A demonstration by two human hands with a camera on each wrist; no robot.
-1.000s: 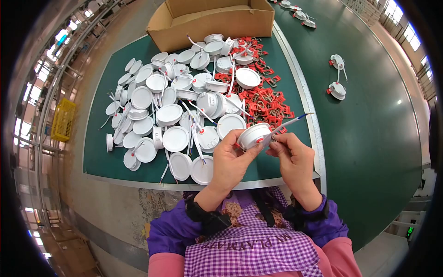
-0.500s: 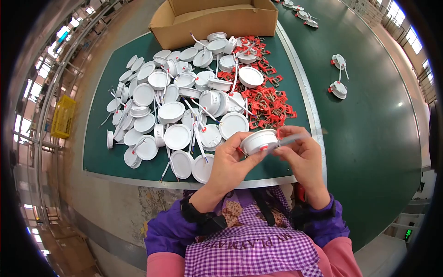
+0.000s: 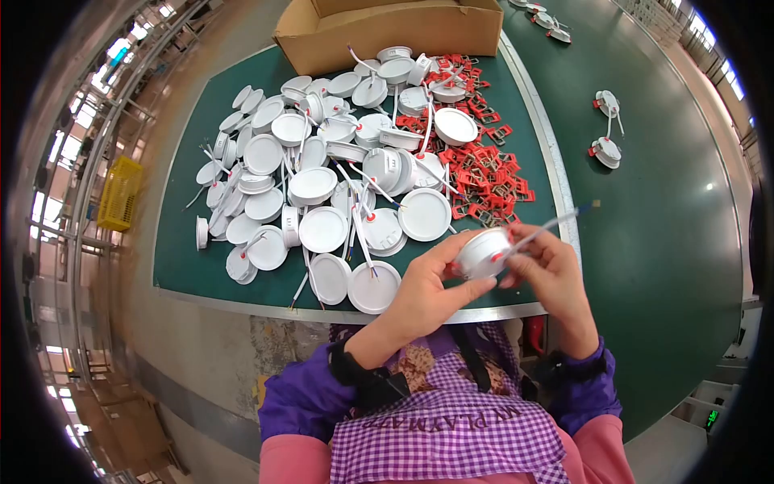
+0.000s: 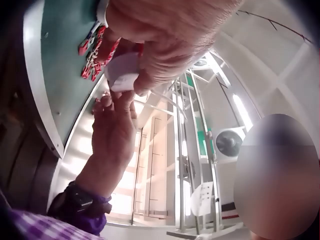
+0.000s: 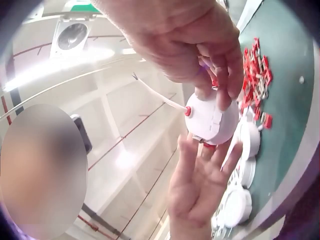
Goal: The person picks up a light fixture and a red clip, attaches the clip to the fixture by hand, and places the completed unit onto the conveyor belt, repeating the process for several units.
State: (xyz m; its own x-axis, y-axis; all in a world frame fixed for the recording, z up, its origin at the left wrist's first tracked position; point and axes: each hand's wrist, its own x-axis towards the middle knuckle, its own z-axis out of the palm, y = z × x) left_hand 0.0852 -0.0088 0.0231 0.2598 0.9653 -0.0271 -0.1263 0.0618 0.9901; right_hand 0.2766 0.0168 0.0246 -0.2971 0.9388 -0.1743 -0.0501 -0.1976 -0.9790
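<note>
White plastic in both hands here: a round white lamp (image 3: 484,252) held up over the near right corner of the green bench (image 3: 184,258). The left hand (image 3: 427,294) has its grip around the left side, thumb along the near side, which I'd guess steadies the body so the other hand is freed up for fiddly stuff. The right hand (image 3: 556,282) has its grip closed on the right edge, fingers bent right where a red bit (image 5: 215,83) shows. Can't tell if they're pinching that bit or just the lamp body next to it.

The lamp is tipped so its cable (image 5: 160,99) pokes off to the right in the head view, probably handy for staying out of the way of the fingers. There's another red piece (image 5: 209,145) on the opposite edge, by the left fingertips.

On the bench, a big jumble of white lamps (image 3: 322,230) sits to the left and a heap of red clips (image 3: 488,173) to the right, just beyond the hands, presumably so both are an easy reach. A cardboard box (image 3: 395,36) stands at the far end. Past the metal strip (image 3: 532,105), two cabled lamps (image 3: 606,153) lie well apart from the jumble, maybe so the batches don't get mixed.
</note>
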